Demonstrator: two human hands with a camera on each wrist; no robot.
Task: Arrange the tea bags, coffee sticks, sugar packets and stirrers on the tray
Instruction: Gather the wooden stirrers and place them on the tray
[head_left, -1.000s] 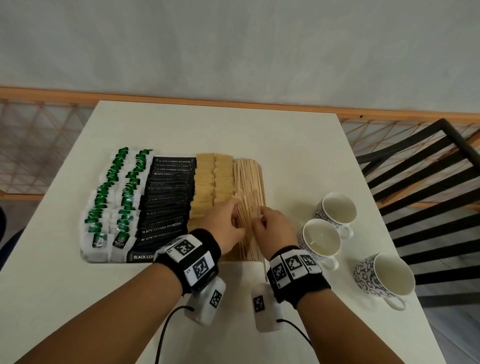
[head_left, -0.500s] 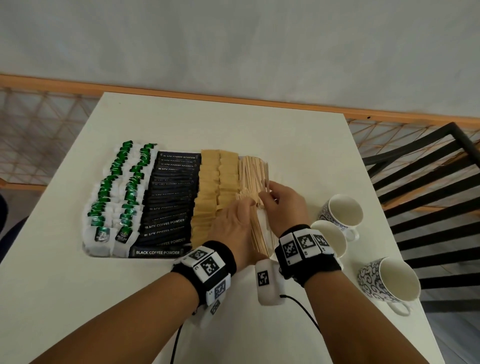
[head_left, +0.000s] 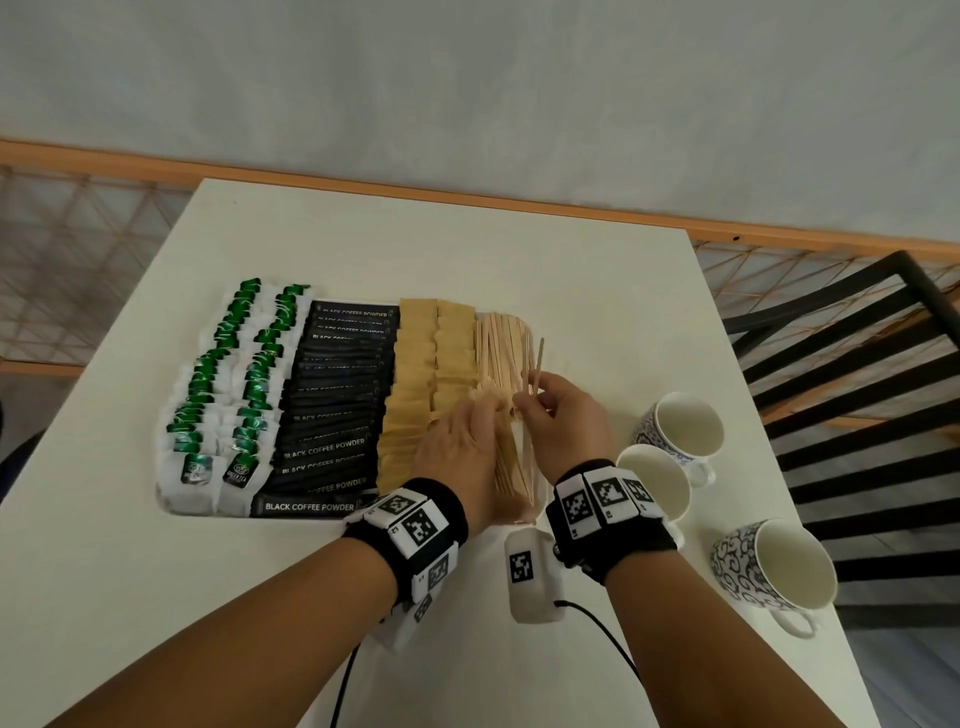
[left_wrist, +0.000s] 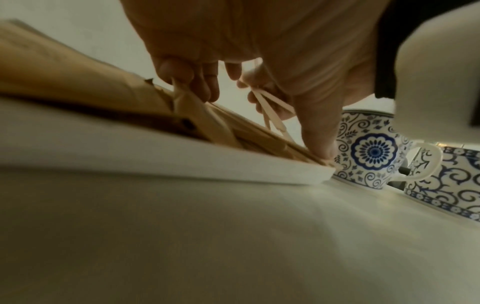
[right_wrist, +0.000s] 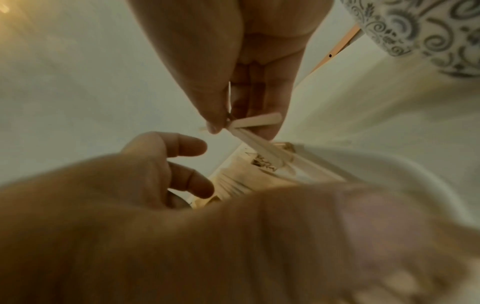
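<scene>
The right hand (head_left: 563, 415) pinched a couple of loose stirrers (head_left: 535, 366) between thumb and fingertips, lifted clear of the stirrer pile (head_left: 501, 343) at the right end of the tray (left_wrist: 233, 164). The left hand (head_left: 460, 441) lay on the near part of that pile; from the left wrist view its fingers seemed to press down on the sticks rather than close round any, though the blur left that uncertain.

To finish this step well, the held stirrers wanted turning parallel to the pile and laying down flat along its right side, while the left hand steadied the rest so nothing fanned out or slid over the low tray rim. A light pinch would do; these thin sticks probably skid easily on each other.

The tea bags (head_left: 228, 384) filled the left of the tray, then the coffee sticks (head_left: 332, 415), then the sugar packets (head_left: 431, 374) just beside the stirrers, all in overlapping rows.

On the table (head_left: 363, 234), three patterned cups (head_left: 680, 434) stood to the right of the tray, the nearest two close to the right wrist, so a wide sweep outward risked knocking one. A black chair (head_left: 857, 389) stood beyond the table's right edge.
</scene>
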